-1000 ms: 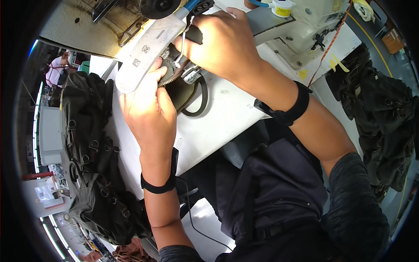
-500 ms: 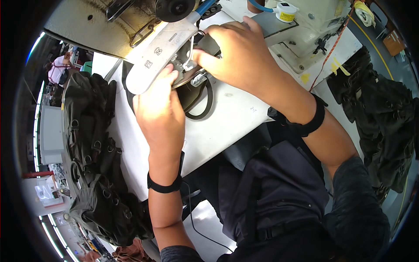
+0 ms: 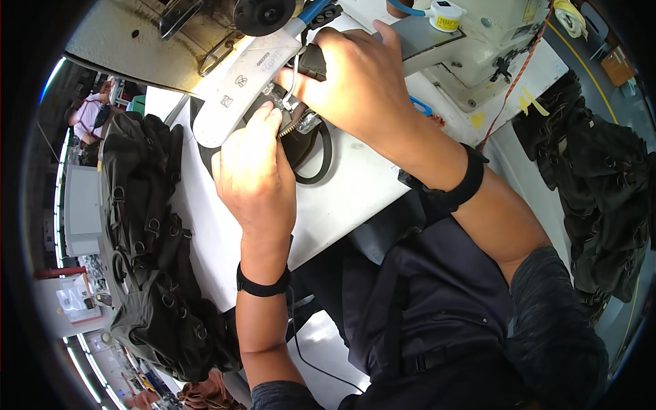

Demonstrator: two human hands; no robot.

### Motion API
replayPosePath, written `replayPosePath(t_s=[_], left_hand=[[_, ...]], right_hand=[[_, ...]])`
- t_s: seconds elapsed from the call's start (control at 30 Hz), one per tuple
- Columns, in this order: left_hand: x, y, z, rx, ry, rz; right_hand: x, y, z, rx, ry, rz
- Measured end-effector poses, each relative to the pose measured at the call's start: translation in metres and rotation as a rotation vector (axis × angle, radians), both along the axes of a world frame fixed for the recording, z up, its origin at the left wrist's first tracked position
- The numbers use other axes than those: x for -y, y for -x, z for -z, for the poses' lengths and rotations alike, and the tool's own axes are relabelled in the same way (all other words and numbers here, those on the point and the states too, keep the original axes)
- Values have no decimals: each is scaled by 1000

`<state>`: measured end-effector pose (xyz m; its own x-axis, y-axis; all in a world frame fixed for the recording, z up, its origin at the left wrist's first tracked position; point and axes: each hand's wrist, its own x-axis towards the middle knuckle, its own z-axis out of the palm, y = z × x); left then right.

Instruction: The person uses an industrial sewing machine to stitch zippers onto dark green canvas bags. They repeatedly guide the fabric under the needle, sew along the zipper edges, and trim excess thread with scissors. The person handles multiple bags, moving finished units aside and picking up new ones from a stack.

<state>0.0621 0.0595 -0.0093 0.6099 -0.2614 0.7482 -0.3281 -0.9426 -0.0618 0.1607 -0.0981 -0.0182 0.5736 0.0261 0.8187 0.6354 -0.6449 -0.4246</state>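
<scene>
Two heaped piles of dark olive fabric bags (image 3: pixel 140 205) take up most room, one along the left of the frame, the other at the right edge. Between them we have a smooth white tabletop (image 3: pixel 362 171), slanting through the middle. The stained cream metal body of a sewing machine (image 3: pixel 123 41) fills the upper left, and beside its edge a long white round-ended bar (image 3: pixel 239 89) slopes down toward us.

Our right hand (image 3: pixel 359 78) arches across the upper centre, thumb stretched leftward. Our left hand (image 3: pixel 256 181) lies below and to the left of it, fingertips bunched together. The two are near each other but apart.

At those left fingertips, just above the centre of the frame, is a dark olive cloth piece (image 3: pixel 295 147), partly covered by the hand. A narrow curved olive strap (image 3: pixel 328 154) loops out to its right, and a curved brass-coloured toothed edge (image 3: pixel 292 126) runs up to a small bright metal fitting (image 3: pixel 290 104). Fingers hide the contact, so we cannot tell whether either hand is pinching or only pressing.

We judge the step in hand to be steadying that toothed edge by the fitting; the next move calls for even pressure and fingertips clear of the metal.
</scene>
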Motion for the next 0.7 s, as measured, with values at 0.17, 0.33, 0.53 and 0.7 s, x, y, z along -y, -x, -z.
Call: replayPosePath(t_s=[0.17,0.33,0.53,0.7], left_hand=[[-1,-1,4,30,13,8],[2,0,2,38,12,-6],[-5,8,3,41,77,34],[-2,4,4,4,68,23]], right_hand=[[-8,-2,1,-39,-54,3],[-10,-8,4,84,-115,41],[2,14,-11,78,-90,-40],[3,9,-7,82,-46,-16]])
